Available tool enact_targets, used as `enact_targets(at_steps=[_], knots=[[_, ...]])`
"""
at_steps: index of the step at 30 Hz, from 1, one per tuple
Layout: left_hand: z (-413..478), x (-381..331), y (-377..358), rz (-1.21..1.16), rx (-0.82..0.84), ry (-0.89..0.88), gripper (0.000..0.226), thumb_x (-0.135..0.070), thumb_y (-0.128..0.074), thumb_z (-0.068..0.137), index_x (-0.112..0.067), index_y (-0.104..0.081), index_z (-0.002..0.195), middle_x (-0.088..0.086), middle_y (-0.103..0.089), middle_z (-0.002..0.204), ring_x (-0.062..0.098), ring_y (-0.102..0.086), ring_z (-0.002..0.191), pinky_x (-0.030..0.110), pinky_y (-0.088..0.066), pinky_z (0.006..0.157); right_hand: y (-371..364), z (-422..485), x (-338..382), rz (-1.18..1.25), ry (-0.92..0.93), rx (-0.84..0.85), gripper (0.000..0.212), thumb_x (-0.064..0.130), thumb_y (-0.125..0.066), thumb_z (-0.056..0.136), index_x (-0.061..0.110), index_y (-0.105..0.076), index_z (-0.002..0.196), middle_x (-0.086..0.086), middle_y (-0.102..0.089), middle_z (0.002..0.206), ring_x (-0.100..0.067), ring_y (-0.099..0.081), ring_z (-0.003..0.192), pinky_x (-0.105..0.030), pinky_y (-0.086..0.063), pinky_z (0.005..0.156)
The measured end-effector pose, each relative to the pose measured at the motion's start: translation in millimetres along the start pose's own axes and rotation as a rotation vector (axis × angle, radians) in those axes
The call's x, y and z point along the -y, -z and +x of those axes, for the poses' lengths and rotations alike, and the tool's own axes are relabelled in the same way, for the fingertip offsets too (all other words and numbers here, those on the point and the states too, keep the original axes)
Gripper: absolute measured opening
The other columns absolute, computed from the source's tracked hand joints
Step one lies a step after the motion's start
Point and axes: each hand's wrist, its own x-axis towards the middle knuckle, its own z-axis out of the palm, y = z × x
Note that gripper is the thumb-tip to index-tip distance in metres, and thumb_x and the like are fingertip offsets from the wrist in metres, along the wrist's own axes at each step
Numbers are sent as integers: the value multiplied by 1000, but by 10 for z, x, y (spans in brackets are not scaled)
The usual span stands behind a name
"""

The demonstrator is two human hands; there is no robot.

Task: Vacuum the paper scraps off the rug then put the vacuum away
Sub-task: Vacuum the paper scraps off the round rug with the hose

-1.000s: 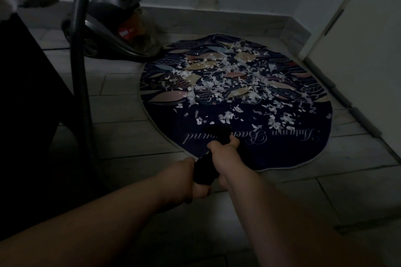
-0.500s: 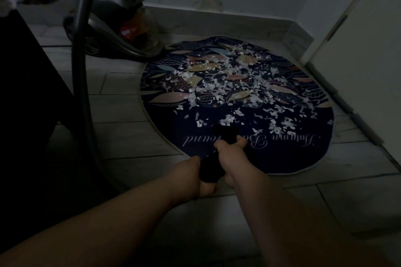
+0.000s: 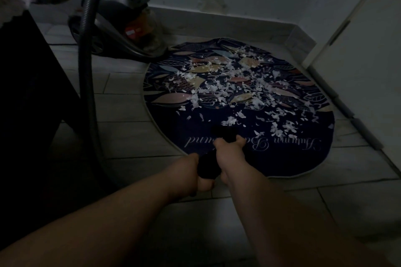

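Fingers [image 3: 241, 141] of left hand [image 3: 191, 178] and right hand [image 3: 230, 156] curl round black tubular wand [image 3: 208, 167] — tip over round rug [image 3: 271, 158].

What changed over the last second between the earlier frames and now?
Nothing clearly moved; only the view shifted slightly. The left hand and right hand still grip the black vacuum wand, its tip at the near edge of the white paper scraps on the round dark leaf-patterned rug. The grey canister vacuum stays put.
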Motion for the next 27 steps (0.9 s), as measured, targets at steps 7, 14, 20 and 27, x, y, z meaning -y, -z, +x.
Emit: enact_targets(at_steps=[7, 14, 20, 27], knots=[[-32, 63, 60, 11, -19, 13, 48, -33, -71, 79, -10, -48, 114, 9, -62, 107, 15, -57, 79, 23, -45, 63, -83, 21, -39, 21, 4, 123, 76, 26, -59, 88, 45, -14, 147, -15, -51, 126, -35, -58, 103, -55, -53, 90], [-6, 41, 39, -141, 51, -41, 36, -25, -73, 77, -12, -51, 103, 2, -60, 87, 9, -57, 60, 22, -49, 50, 29, 34, -92, 133, -4, 62, 77, 23, -62, 90, 42, -14, 147, -16, -52, 125, -34, -59, 99, -52, -55, 86], [37, -263, -109, 90, 73, -108, 40, -29, -65, 86, -6, -52, 117, 9, -59, 107, 22, -60, 94, 20, -41, 60, 320, 35, -240, 188, -5, 93, 84, 22, -65, 86, 53, -14, 146, -15, -58, 121, -32, -63, 98, -50, -57, 81], [103, -487, -269, 80, 133, -89, 60, -49, -77, 69, -18, -48, 111, -6, -58, 100, 8, -58, 88, 16, -42, 64, 721, 113, -292, 243, -56, 24, 83, 23, -59, 89, 59, -8, 143, -20, -59, 117, -38, -63, 97, -59, -56, 77]])
